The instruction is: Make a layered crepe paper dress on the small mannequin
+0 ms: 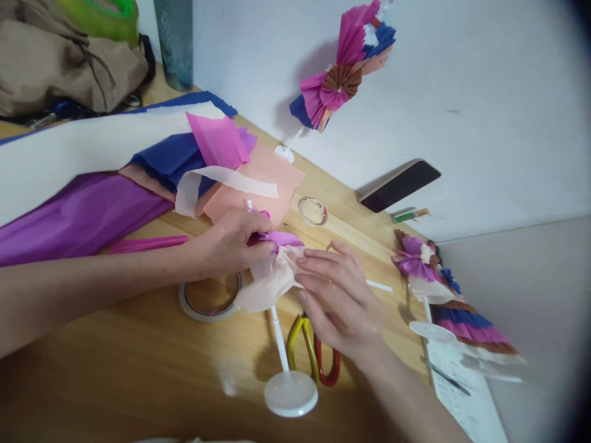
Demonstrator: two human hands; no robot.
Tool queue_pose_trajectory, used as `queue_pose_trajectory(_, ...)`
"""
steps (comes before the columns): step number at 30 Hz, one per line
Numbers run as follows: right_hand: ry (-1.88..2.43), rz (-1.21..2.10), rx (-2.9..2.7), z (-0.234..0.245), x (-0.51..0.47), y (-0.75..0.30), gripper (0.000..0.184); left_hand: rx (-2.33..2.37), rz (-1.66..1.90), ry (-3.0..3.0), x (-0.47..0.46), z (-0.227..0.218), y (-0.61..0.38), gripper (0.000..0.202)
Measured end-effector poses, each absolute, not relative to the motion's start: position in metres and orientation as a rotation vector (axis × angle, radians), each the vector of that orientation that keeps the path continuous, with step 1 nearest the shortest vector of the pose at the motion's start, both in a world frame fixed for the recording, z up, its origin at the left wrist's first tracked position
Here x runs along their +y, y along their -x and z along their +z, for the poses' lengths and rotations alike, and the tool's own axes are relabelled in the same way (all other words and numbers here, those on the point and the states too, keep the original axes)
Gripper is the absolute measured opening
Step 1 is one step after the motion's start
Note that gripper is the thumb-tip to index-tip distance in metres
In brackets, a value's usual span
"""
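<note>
Crepe-paper figure [270, 288] is between the 2 hands: purple paper on top, sheer cream skirt below, white stand [292, 394] underneath. Left hand [228, 246] has a narrow pinch, thumb and fingers on the purple part, so the figure sits right at the fingertips. Right hand [339, 295] has its fingers extended at the skirt's right edge; can't tell if it grips or only touches.

Writing: dark bottle [174, 43] has pale marks, not legible. Paper sheet [455, 375] at right carries handwriting, too small to read; black pen [450, 378] lies across it. No brand I can read on the phone [401, 184] leaning on the wall.

Containers: can't tell what's in the bottle. Tan bag [69, 71] has a green tape roll [111, 18] on it, bag contents hidden. Clear ring [301, 212] has small bits showing inside its outline; dish or tape roll, can't tell.

Nearby: 2 more paper figures, 1 by the wall [341, 83], 1 at right [418, 258]. Yellow and red tool handles [329, 363] just beside the stand, tape roll [187, 304] near the left forearm.
</note>
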State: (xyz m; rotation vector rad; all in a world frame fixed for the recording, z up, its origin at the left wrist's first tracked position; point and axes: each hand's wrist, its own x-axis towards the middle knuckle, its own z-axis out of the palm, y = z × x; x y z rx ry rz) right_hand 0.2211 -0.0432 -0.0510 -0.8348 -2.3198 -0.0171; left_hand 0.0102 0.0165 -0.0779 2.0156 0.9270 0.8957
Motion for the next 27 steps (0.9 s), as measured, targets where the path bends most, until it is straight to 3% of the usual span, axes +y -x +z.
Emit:
queue_pose_trajectory(6,0.891,0.331,-2.229,-0.035,-0.027,-0.210,0.012,0.979,0.880,-2.014,0.018,-0.080,-0.011,0.027)
queue_pose_trajectory(10,0.839,0.039,-2.401,-0.030,-0.021,-0.208,0.006,0.951,0.871,-1.986,0.017,-0.080,-0.011,0.026)
queue_pose_trajectory(14,0.672,-0.244,-2.594,-0.031,-0.022,-0.212,0.019,0.934,0.873,-1.981,0.016,-0.080,-0.010,0.025)
queue_pose_trajectory(17,0.664,-0.360,-2.608,-0.035,-0.025,-0.217,0.018,0.899,0.868,-1.995,0.016,-0.079,-0.009,0.024)
queue_pose_trajectory(27,0.800,-0.358,-2.510,-0.047,-0.021,-0.206,0.021,0.931,0.984,-2.082,0.011,-0.080,-0.011,0.029)
